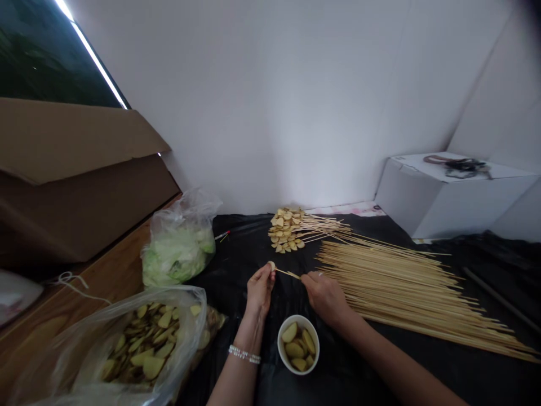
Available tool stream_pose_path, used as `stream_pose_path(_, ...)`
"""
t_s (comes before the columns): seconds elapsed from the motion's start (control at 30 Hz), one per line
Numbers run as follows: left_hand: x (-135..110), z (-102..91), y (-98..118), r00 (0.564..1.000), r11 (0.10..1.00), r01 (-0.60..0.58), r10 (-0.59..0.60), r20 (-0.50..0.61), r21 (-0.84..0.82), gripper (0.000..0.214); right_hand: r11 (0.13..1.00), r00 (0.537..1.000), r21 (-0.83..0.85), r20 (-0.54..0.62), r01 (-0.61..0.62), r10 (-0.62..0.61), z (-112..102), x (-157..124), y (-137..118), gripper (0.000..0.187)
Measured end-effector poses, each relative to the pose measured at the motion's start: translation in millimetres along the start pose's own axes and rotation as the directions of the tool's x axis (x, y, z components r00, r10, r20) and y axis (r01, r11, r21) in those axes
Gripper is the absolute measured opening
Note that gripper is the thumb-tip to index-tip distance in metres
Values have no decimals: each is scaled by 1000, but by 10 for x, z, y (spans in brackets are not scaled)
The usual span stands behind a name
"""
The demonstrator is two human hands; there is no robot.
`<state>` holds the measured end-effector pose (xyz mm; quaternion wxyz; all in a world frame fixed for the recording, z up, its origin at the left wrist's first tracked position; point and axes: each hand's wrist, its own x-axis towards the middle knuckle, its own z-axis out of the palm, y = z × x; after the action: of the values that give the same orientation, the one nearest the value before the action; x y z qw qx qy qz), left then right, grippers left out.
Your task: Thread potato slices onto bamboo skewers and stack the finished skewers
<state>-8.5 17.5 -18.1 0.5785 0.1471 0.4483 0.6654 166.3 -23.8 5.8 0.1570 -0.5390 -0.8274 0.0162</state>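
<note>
My left hand (260,287) pinches a small potato slice (272,265) at its fingertips. My right hand (323,293) is closed on a thin bamboo skewer (288,274) whose tip meets the slice. Both hands hover over the black sheet (236,265). Just below them stands a white bowl (279,344) holding several potato slices. A pile of finished potato skewers (289,228) lies farther back.
A large heap of bare bamboo skewers (406,293) spreads to the right. A clear bag of potato slices (143,338) sits front left, a bag of green leaves (177,248) behind it. Cardboard box (80,180) at left, white box (448,197) at back right.
</note>
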Motion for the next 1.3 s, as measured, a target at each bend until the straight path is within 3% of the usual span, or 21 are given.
stream_pose_path(0.63,-30,6,-40,998,996,-45,42,49,71,20,995,999,90,-5,-43,44,103,18,17,25)
stream_pose_path(0.93,-64,36,-11,993,1000,0,-3,114,30,26,987,997,143,-7,-70,72,151,44,83,26)
stream_pose_path(1.07,-27,11,2,997,999,-24,22,76,25,23,990,999,140,-20,-31,34,150,48,88,27)
stream_pose_path(1.3,48,-48,45,999,998,-53,53,8,-20,15,992,998,126,65,-23,15,129,60,107,27)
